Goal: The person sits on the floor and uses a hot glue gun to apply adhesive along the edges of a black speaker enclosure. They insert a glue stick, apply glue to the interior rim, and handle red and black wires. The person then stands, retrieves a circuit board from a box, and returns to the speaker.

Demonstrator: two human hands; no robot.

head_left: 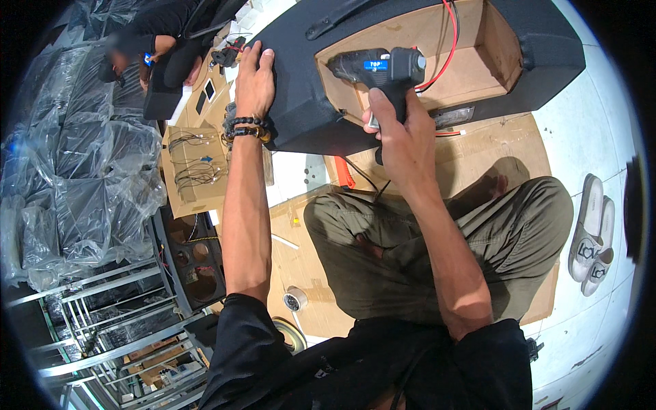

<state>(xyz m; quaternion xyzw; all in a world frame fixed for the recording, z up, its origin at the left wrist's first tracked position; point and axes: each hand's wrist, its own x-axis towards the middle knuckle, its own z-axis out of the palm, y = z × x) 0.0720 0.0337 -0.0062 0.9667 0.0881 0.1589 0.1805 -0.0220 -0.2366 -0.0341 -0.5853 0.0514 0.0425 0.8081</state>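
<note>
Head view looks down on you sitting cross-legged on flattened cardboard on the floor, with a black carpet-covered speaker box filling the upper middle of the frame. Your left hand lies flat and open on the box's dark covering, fingers spread toward the top of the frame, holding nothing; beaded bracelets circle that wrist. Your right hand is closed around the grip of a black glue gun (forefinger at the trigger), its nozzle pointing toward the left of the frame, at the edge of the box's bare wooden opening. A red wire curves down through that opening, just right of the gun.

At the upper left a second person in dark clothing sits behind a small cardboard panel strung with thin wires. Clear plastic wrapping piles up along the left side, and metal racking shows at the lower left. A roll of tape rests on the cardboard beside your left elbow. A pair of pale slide sandals lies on the white floor at the right edge, well apart from your knee.
</note>
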